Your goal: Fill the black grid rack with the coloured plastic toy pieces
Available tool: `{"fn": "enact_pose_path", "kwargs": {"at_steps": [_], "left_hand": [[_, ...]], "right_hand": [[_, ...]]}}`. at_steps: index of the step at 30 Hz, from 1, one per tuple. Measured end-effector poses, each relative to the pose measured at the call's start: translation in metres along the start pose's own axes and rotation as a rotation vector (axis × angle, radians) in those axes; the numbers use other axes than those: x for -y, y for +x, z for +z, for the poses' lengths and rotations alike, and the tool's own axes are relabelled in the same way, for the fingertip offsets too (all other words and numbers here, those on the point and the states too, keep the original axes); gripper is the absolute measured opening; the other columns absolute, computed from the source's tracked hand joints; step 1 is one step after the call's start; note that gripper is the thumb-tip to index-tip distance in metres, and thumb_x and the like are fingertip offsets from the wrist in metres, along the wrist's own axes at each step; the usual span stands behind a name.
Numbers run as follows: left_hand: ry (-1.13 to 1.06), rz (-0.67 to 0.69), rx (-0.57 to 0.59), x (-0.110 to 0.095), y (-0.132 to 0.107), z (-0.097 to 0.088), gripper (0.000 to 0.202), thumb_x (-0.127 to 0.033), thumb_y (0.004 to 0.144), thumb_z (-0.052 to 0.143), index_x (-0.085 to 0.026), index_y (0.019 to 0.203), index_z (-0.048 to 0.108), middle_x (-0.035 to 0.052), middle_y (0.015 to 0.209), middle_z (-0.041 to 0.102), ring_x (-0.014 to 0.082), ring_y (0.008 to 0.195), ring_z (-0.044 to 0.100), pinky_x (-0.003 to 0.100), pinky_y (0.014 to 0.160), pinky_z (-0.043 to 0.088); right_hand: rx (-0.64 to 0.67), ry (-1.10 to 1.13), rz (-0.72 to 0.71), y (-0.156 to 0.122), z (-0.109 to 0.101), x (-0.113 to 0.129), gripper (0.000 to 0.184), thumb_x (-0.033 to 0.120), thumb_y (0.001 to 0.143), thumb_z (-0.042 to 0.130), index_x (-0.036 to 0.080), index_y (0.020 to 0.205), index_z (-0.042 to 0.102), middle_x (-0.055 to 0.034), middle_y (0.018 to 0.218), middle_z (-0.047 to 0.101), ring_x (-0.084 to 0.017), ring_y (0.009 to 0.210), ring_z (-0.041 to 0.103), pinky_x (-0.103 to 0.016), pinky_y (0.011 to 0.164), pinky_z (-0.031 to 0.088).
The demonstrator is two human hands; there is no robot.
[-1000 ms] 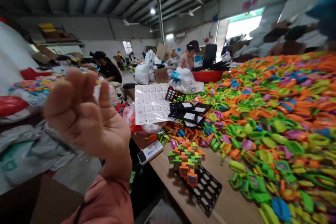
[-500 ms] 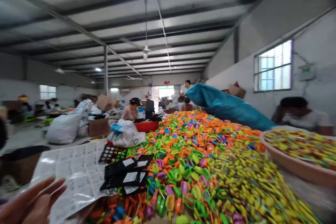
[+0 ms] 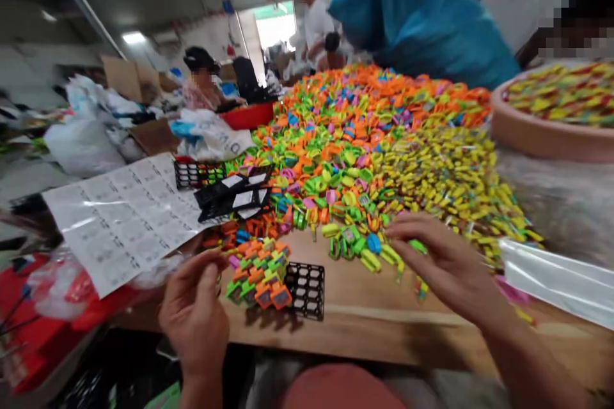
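A black grid tray [image 3: 307, 291] is at the table's front edge, its left part covered by rows of orange, green and yellow plastic pieces [image 3: 261, 273]. A shadow shows beneath it. My left hand [image 3: 199, 310] is at the tray's left end, thumb and fingers closed in a pinch at its edge; the exact contact is partly hidden. Over the table on the right, my right hand [image 3: 444, 265] has its fingers stretched out, with nothing seen in it. It is nearest to some loose green and yellow pieces [image 3: 369, 259] at the front of a big colourful heap [image 3: 336, 160].
Yellow pieces [image 3: 432, 172] form a pile on the right, below a pink basin [image 3: 551, 134]. A printed sheet [image 3: 119, 217] and black packets [image 3: 233, 195] lie left. Behind are a blue sack [image 3: 422, 19], a red basin [image 3: 249, 116] and several people. Clear plastic [image 3: 556, 281] lies far right.
The view has tipped down, bringing the table's front edge and the filled tray into sight. My left hand has gone from over the printed sheet to the tray. My right hand has come into view.
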State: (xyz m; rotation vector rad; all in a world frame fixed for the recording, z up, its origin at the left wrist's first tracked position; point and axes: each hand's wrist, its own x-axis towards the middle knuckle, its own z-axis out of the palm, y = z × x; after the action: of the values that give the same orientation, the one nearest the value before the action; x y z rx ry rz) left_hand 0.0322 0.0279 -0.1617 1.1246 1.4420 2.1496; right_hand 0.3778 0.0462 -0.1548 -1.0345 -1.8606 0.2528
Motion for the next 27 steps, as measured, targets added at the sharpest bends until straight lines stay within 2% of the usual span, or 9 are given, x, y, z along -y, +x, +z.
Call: {"fn": "enact_pose_path", "kwargs": {"at_steps": [3,5,9,12,15,18,21,24,27], "left_hand": [[0.195,-0.084,0.208,0.026,-0.023,-0.004,0.021,-0.033,0.089,0.074,-0.018,0.103,0.075,0.0041,0.100,0.075,0.0141,0.091,0.071,0.023,0.085,0.058],[0.285,-0.094,0.321,0.039,-0.030,-0.011,0.022,-0.035,0.092,0.071,-0.018,0.105,0.074,0.0059,0.105,0.074,0.0165,0.100,0.070,0.026,0.092,0.057],[0.381,-0.036,0.404,0.052,-0.027,-0.020,0.022,-0.033,0.095,0.066,-0.019,0.111,0.073,0.0067,0.112,0.073,0.0191,0.109,0.069,0.032,0.101,0.055],[0.434,0.041,0.398,0.055,-0.020,-0.019,0.021,-0.030,0.096,0.065,-0.020,0.113,0.073,0.0062,0.114,0.072,0.0196,0.112,0.068,0.035,0.106,0.052],[0.443,0.082,0.387,0.056,-0.015,-0.019,0.021,-0.028,0.095,0.066,-0.020,0.113,0.073,0.0062,0.116,0.072,0.0196,0.112,0.068,0.036,0.107,0.051],[0.477,0.080,0.373,0.057,-0.012,-0.022,0.022,-0.028,0.095,0.067,-0.021,0.115,0.074,0.0061,0.115,0.073,0.0194,0.110,0.069,0.036,0.106,0.051],[0.514,0.084,0.370,0.058,-0.009,-0.023,0.022,-0.027,0.095,0.066,-0.021,0.115,0.074,0.0060,0.114,0.073,0.0188,0.109,0.069,0.035,0.104,0.052],[0.504,0.107,0.393,0.057,-0.007,-0.020,0.022,-0.026,0.095,0.066,-0.021,0.115,0.074,0.0059,0.114,0.073,0.0179,0.106,0.069,0.033,0.101,0.052],[0.470,0.148,0.423,0.053,-0.006,-0.013,0.021,-0.025,0.095,0.066,-0.022,0.115,0.074,0.0052,0.113,0.074,0.0175,0.106,0.069,0.031,0.100,0.053]], "right_hand": [[0.232,-0.029,0.136,-0.032,0.056,-0.045,0.018,0.024,0.102,0.051,0.021,0.102,0.069,-0.0089,0.102,0.070,-0.024,0.094,0.066,-0.038,0.083,0.055],[0.291,-0.111,0.225,-0.048,0.088,-0.074,0.021,0.020,0.099,0.049,0.018,0.102,0.069,-0.0110,0.102,0.068,-0.027,0.096,0.064,-0.041,0.086,0.053],[0.251,-0.281,0.230,-0.049,0.126,-0.105,0.028,0.022,0.103,0.046,0.017,0.116,0.069,-0.0151,0.118,0.065,-0.031,0.111,0.056,-0.047,0.097,0.048],[0.286,-0.434,0.220,-0.035,0.132,-0.119,0.036,0.029,0.106,0.046,0.019,0.135,0.065,-0.0165,0.137,0.057,-0.035,0.122,0.050,-0.050,0.101,0.044],[0.380,-0.503,0.221,-0.033,0.123,-0.136,0.041,0.033,0.107,0.045,0.018,0.141,0.061,-0.0167,0.138,0.056,-0.033,0.119,0.053,-0.046,0.099,0.045],[0.426,-0.568,0.223,-0.040,0.105,-0.146,0.040,0.035,0.106,0.047,0.016,0.137,0.063,-0.0159,0.129,0.061,-0.031,0.111,0.057,-0.043,0.093,0.045],[0.366,-0.682,0.249,-0.041,0.093,-0.144,0.033,0.027,0.100,0.055,0.016,0.128,0.068,-0.0164,0.127,0.061,-0.034,0.113,0.053,-0.044,0.090,0.041],[0.311,-0.700,0.195,-0.024,0.099,-0.134,0.026,0.021,0.097,0.058,0.020,0.118,0.073,-0.0149,0.132,0.059,-0.036,0.122,0.046,-0.045,0.094,0.036],[0.479,-0.581,0.093,0.006,0.118,-0.126,0.027,0.017,0.101,0.053,0.021,0.112,0.077,-0.0114,0.115,0.066,-0.029,0.108,0.051,-0.038,0.088,0.036]]}}
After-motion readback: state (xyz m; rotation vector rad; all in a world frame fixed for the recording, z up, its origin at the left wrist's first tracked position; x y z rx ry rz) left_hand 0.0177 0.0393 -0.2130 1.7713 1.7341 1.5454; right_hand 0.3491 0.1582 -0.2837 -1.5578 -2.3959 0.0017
